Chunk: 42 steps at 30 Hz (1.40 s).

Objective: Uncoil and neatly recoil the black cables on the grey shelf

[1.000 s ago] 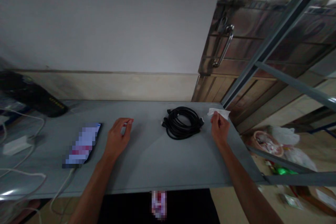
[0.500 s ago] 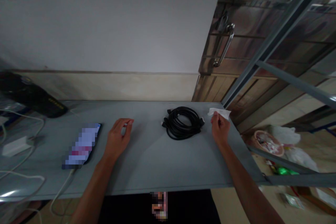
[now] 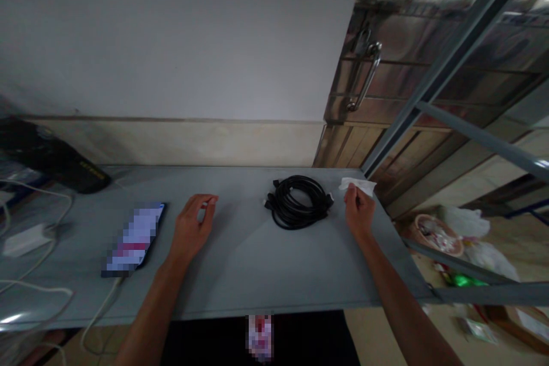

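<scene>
On the grey tabletop [image 3: 253, 274], a coiled black cable [image 3: 319, 206] with connectors at its ends lies between my two hands, touched by neither. My left hand [image 3: 195, 220] rests to the left of the coil. Its fingers are loosely curved, the thumb tip comes close to the index fingertip, and nothing shows between them. To the right of the cable, my right hand [image 3: 359, 209] has its fingers closed on the near edge of a crumpled white tissue [image 3: 364, 185] by the far right corner. The fingertips under the tissue are hidden.
Left of my left hand lies a phone [image 3: 135, 240] with a white cord [image 3: 100, 306] plugged in. Farther left are a white adapter [image 3: 26, 240] and a black bottle [image 3: 64, 157]. A metal frame [image 3: 429, 91] rises at the right, with a basket [image 3: 437, 234] beyond it.
</scene>
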Each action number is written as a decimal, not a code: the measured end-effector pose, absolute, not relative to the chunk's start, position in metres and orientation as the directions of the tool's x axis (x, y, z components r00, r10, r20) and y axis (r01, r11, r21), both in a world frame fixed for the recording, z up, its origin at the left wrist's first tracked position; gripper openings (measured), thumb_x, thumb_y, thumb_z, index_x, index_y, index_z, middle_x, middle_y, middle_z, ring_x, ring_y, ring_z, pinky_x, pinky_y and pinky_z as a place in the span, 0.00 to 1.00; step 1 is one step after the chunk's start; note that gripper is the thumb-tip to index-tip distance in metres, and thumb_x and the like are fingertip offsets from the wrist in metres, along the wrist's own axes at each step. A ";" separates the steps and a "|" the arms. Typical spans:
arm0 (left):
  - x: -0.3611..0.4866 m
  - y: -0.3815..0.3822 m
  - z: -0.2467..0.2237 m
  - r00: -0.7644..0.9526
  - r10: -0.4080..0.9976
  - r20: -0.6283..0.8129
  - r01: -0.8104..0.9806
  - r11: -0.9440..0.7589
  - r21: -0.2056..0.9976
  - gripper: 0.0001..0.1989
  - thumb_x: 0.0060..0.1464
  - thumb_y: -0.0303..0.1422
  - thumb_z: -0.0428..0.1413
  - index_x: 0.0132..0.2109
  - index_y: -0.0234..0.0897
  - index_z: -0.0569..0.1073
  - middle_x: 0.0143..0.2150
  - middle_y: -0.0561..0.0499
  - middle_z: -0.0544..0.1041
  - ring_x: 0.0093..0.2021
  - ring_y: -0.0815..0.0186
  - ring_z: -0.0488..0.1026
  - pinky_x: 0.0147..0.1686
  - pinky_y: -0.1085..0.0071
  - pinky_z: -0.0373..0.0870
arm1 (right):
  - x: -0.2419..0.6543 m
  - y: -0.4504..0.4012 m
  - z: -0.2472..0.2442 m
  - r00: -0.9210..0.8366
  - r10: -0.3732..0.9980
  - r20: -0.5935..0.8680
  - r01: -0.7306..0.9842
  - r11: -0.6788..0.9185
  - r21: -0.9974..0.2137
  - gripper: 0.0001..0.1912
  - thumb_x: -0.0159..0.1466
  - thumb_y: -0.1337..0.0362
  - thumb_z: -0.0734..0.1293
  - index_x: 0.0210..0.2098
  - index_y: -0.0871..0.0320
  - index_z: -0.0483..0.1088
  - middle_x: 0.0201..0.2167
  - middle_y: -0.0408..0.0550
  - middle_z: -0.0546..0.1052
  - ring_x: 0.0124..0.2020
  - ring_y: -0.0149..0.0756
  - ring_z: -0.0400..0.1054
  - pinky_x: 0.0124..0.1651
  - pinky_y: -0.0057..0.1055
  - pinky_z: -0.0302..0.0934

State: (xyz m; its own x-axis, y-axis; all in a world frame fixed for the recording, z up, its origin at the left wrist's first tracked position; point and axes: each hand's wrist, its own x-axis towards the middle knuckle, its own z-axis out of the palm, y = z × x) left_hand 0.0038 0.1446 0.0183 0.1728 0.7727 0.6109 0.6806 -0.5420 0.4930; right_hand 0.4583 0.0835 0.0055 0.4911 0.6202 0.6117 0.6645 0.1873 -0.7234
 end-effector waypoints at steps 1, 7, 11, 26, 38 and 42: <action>0.004 0.145 0.018 0.173 0.772 0.612 0.680 -0.542 0.493 0.12 0.78 0.42 0.53 0.51 0.42 0.79 0.49 0.46 0.84 0.47 0.57 0.83 0.53 0.57 0.80 | 0.458 0.083 0.005 0.490 0.621 0.611 0.666 0.186 -0.723 0.35 0.81 0.39 0.59 0.24 0.53 0.63 0.19 0.39 0.64 0.22 0.32 0.60 0.31 0.34 0.53; 0.003 0.145 0.017 0.174 0.764 0.621 0.687 -0.546 0.479 0.13 0.78 0.42 0.53 0.52 0.41 0.79 0.49 0.47 0.84 0.45 0.58 0.83 0.53 0.58 0.79 | 0.458 0.083 0.005 0.479 0.627 0.614 0.674 0.185 -0.715 0.34 0.81 0.38 0.59 0.24 0.52 0.63 0.19 0.40 0.64 0.23 0.34 0.60 0.31 0.35 0.54; 0.003 0.145 0.017 0.174 0.762 0.624 0.686 -0.548 0.478 0.13 0.78 0.42 0.54 0.52 0.41 0.79 0.48 0.47 0.84 0.44 0.58 0.83 0.52 0.58 0.79 | 0.458 0.082 0.005 0.475 0.622 0.623 0.682 0.187 -0.707 0.34 0.81 0.38 0.58 0.24 0.51 0.63 0.20 0.41 0.65 0.23 0.35 0.61 0.32 0.36 0.55; 0.003 0.145 0.017 0.152 0.780 0.607 0.668 -0.533 0.519 0.13 0.78 0.43 0.53 0.51 0.42 0.79 0.48 0.47 0.84 0.44 0.58 0.82 0.53 0.57 0.80 | 0.437 0.073 0.021 0.083 0.674 0.734 0.814 0.379 -0.440 0.22 0.74 0.40 0.70 0.44 0.52 0.75 0.41 0.54 0.82 0.46 0.50 0.77 0.56 0.49 0.70; 0.005 0.145 0.015 0.154 0.802 0.577 0.634 -0.528 0.565 0.16 0.78 0.46 0.51 0.50 0.42 0.78 0.48 0.46 0.84 0.46 0.56 0.83 0.52 0.57 0.80 | 0.378 0.084 -0.006 -0.330 0.875 0.355 0.918 0.386 -0.097 0.26 0.74 0.40 0.73 0.50 0.58 0.78 0.46 0.60 0.86 0.51 0.56 0.82 0.62 0.49 0.71; 0.005 0.143 0.016 0.162 0.804 0.572 0.621 -0.533 0.574 0.17 0.77 0.48 0.52 0.49 0.43 0.78 0.46 0.46 0.84 0.45 0.56 0.82 0.52 0.57 0.80 | 0.384 0.088 0.001 -0.334 0.894 0.300 0.924 0.373 -0.084 0.25 0.73 0.38 0.73 0.48 0.55 0.78 0.45 0.58 0.87 0.50 0.54 0.83 0.61 0.46 0.71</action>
